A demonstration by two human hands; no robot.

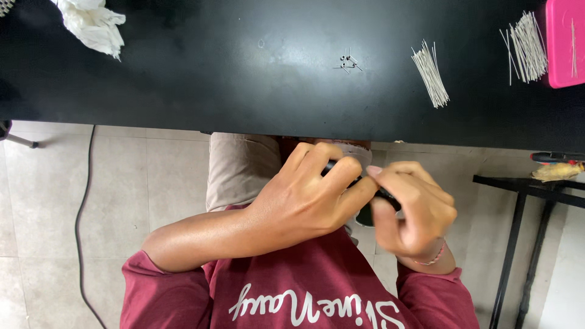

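Black tabletop (pixel 244 91): glossy, fills the upper frame from 9 to 3 o'clock; its near edge runs just above the hands.
Pink tray (pixel 565 42): at 2 o'clock, cut off by the frame.
White crumpled cloth (pixel 91 24): at 11 o'clock on the table.
Left hand (pixel 304 201): centre frame, below the table edge; fingers curled and pressed around a small dark tool (pixel 384 196).
Right hand (pixel 414 213): at 4 o'clock of centre, touching the left; fingers folded in, pinching the same tool.
Wire bundles: one (pixel 431 76) at 1 o'clock, another (pixel 527 45) beside the tray.
Small bent pieces (pixel 347 61): at 12 o'clock, loose on the table.
Risk: work is held over the lap, off the table; judged, a slip would drop a small part to the tiled floor (pixel 49 195).
Hidden: the tool's shape and anything in its tip are covered by fingers; cannot tell.
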